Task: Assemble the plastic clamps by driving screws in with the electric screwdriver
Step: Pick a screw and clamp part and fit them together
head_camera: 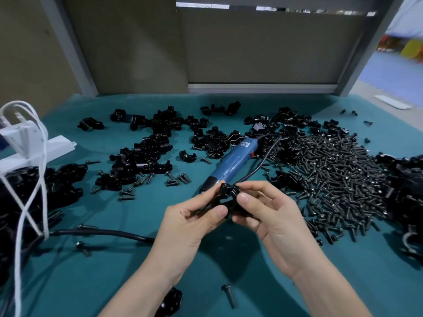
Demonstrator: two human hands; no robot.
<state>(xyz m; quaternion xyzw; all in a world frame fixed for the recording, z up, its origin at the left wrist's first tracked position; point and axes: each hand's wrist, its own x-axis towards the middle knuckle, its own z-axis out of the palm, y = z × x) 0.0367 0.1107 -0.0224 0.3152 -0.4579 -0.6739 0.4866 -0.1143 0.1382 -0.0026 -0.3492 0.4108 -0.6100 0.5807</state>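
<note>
**A:** What lies closest?

**B:** A single screw (229, 296) on the teal worktop (103, 282), between the two forearms. Just left of it, a black part (171, 300) is cut off by the lower edge.

**A:** And the hands?

**B:** The left hand (190, 223) and right hand (270, 216) are raised over the worktop and share one black clamp (225, 194). Each grip is closed on it. The left thumb and fingers pinch its lower left side, and the right thumb and fingers pinch its right side.

**A:** Where is the tool?

**B:** The blue electric screwdriver (233, 161) lies flat just beyond the clamp, with neither hand on it. Its tip points towards the hands, and its dark cord (263, 161) loops off the far end.

**A:** What about the supplies?

**B:** There is a broad heap of screws (332, 175) to the right of the tool. Loose clamp parts (155, 143) are scattered left of it and further back. A black cable (103, 232) runs along the worktop on the left.

**A:** And at the far left?

**B:** White cords (43, 179) hang in front of a white fixture (34, 147). A grey panel (263, 53) stands behind the worktop.
</note>
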